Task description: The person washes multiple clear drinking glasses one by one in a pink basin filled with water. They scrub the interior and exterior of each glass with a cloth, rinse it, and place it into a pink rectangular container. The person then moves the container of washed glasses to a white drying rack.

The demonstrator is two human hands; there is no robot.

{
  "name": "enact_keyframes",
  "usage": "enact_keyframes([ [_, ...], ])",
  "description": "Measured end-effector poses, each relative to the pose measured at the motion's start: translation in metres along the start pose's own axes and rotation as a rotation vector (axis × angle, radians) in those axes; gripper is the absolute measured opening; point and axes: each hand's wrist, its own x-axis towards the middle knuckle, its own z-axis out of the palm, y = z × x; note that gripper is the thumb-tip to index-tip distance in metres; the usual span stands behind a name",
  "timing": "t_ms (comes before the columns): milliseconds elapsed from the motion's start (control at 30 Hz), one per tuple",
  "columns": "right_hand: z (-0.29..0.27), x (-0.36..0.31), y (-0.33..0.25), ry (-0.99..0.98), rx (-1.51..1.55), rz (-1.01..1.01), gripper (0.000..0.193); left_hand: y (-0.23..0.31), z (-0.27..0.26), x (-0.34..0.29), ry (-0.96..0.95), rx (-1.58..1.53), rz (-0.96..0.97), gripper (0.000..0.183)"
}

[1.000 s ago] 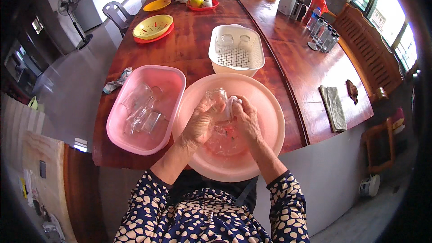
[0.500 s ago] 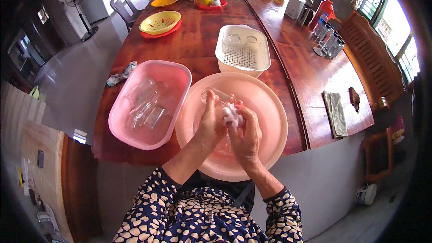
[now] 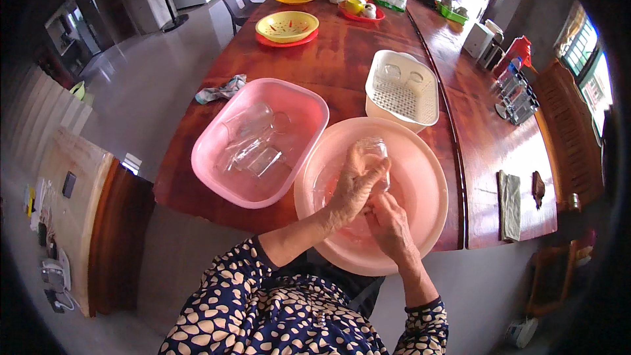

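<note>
Over the round pale-pink basin (image 3: 430,177), my left hand (image 3: 357,187) is wrapped round a clear drinking glass (image 3: 374,146), held tilted with its far end up. My right hand (image 3: 393,222) is closed at the glass's near end, fingertips bent in against it. Whatever its fingers hold is hidden; no white scrubbing cloth shows now. To the left, touching or nearly touching the basin, a pink rectangular tub (image 3: 205,158) holds several clear glasses (image 3: 253,144) lying in a heap.
A white draining basket (image 3: 420,115) with a pair of glasses stands behind the basin. Left are a crumpled cloth (image 3: 222,89) and a yellow colander (image 3: 287,26) on a red plate. Right lie a folded grey-green cloth (image 3: 510,205) and several bottles (image 3: 519,98). The table edge is close to me.
The view has swung left, shifting the scene rightward. The glass has turned more upright in my left hand. The white cloth that showed in my right fingers is out of sight.
</note>
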Motion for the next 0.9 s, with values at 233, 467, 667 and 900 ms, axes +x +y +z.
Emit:
enact_keyframes([
  [233,0.006,-0.018,0.017,-0.198,-0.339,-0.034,0.018,0.024,-0.014,-0.012,-0.063,0.948,0.461,0.063],
  [467,0.001,-0.022,0.017,-0.251,-0.284,0.063,0.018,0.091,-0.071,0.004,0.284,1.151,0.206,0.05],
  [667,0.006,-0.023,0.02,-0.227,-0.229,0.019,0.02,0.116,-0.137,0.012,0.373,1.442,0.112,0.055],
  [900,0.004,-0.022,0.021,-0.285,-0.21,0.036,0.025,0.096,-0.159,0.018,0.385,1.729,0.087,0.058],
])
